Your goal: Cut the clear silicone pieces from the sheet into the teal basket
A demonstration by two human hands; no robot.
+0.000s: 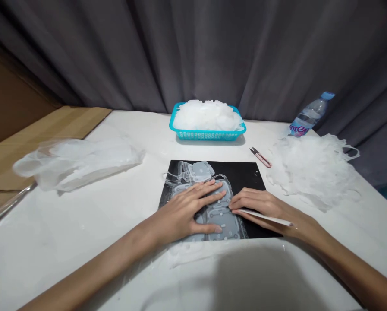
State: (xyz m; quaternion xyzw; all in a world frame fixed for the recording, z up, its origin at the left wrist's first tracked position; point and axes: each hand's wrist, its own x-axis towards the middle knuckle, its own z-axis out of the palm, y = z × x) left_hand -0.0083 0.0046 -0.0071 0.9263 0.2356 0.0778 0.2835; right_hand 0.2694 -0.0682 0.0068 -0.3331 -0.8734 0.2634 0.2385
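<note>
A translucent molded sheet (224, 220) with rounded panels and small raised marks lies on a black mat (241, 172). My left hand (196, 203) rests flat on the sheet, fingers spread, pressing on its panels. At the sheet's right edge, my right hand (258, 205) is closed around a slim white pen-like tool (267, 217). The tool's tip is near the gap between two panels, mostly covered by my fingers. Toward the mat's far side is a smaller translucent panel (201, 170) with thin loose strips (177, 175) beside it.
A turquoise basket (209, 136) full of white translucent pieces stands at the back. Thread snips (261, 157) lie right of the mat, near a heap of translucent scraps (313, 168) and a water bottle (309, 115). A clear plastic bag (83, 162) lies at left, near cardboard (67, 125).
</note>
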